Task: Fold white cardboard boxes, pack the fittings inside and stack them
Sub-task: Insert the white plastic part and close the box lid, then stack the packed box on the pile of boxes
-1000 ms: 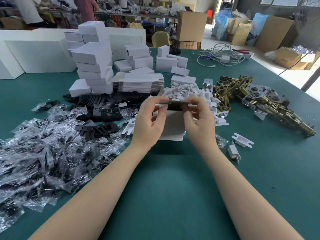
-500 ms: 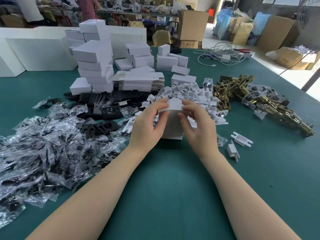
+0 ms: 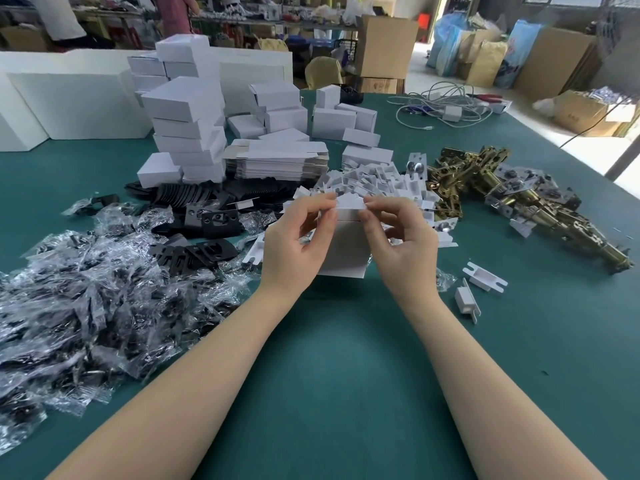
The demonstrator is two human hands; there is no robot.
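On the green felt worktop [image 3: 329, 393], just in front of the tall stack of folded white cardboard boxes [image 3: 187, 133] near its far left, a small white cardboard box [image 3: 346, 247] stands mid-table. The left hand [image 3: 294, 247] and right hand [image 3: 401, 247] each pinch a top corner, apparently closing its scalloped top flap [image 3: 349, 202]. Tucking it calls for pressing down; the contents are hidden.

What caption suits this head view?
Both hands, left hand and right hand, pinch a white cardboard box flap above the green table.
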